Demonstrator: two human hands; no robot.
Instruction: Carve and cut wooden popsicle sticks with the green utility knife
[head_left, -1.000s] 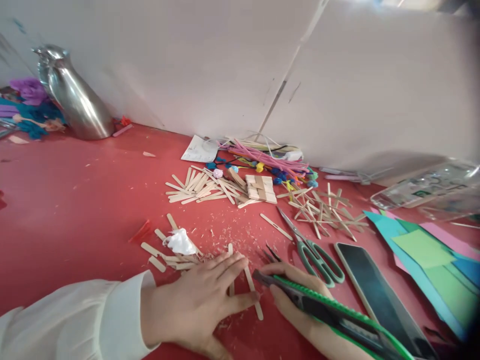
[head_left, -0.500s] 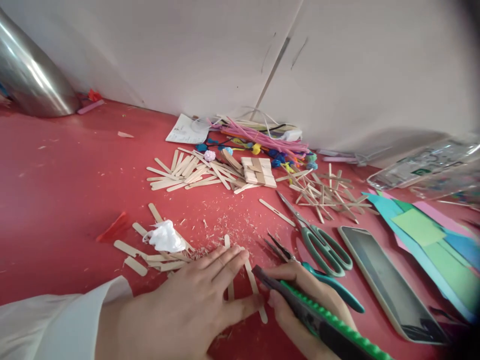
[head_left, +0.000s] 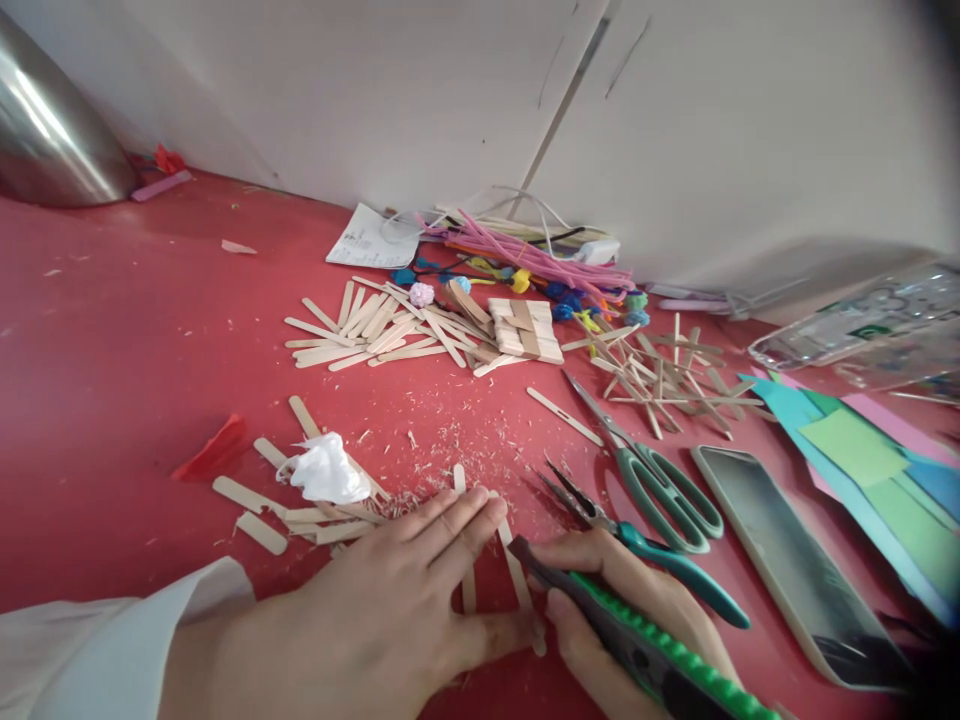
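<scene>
My left hand (head_left: 390, 620) lies flat on the red table, fingers stretched over two wooden craft sticks (head_left: 517, 575) and pressing them down. My right hand (head_left: 630, 610) is closed round a green and black utility knife (head_left: 645, 650). The knife's front end sits against the stick beside my left thumb. Wood shavings (head_left: 457, 440) are scattered just beyond my fingers.
Green-handled scissors (head_left: 652, 480), teal-handled pliers (head_left: 645, 550) and a phone (head_left: 795, 570) lie to the right. Piles of craft sticks (head_left: 390, 335), thin sticks (head_left: 667, 375), pipe cleaners (head_left: 540, 262), coloured paper (head_left: 862, 460), a crumpled white wad (head_left: 326, 470) and a steel jug (head_left: 45, 130) surround them.
The view has dropped and shifted right, so the jug is now mostly out of frame. Both hands stay on the sticks, with the knife still at the same stick.
</scene>
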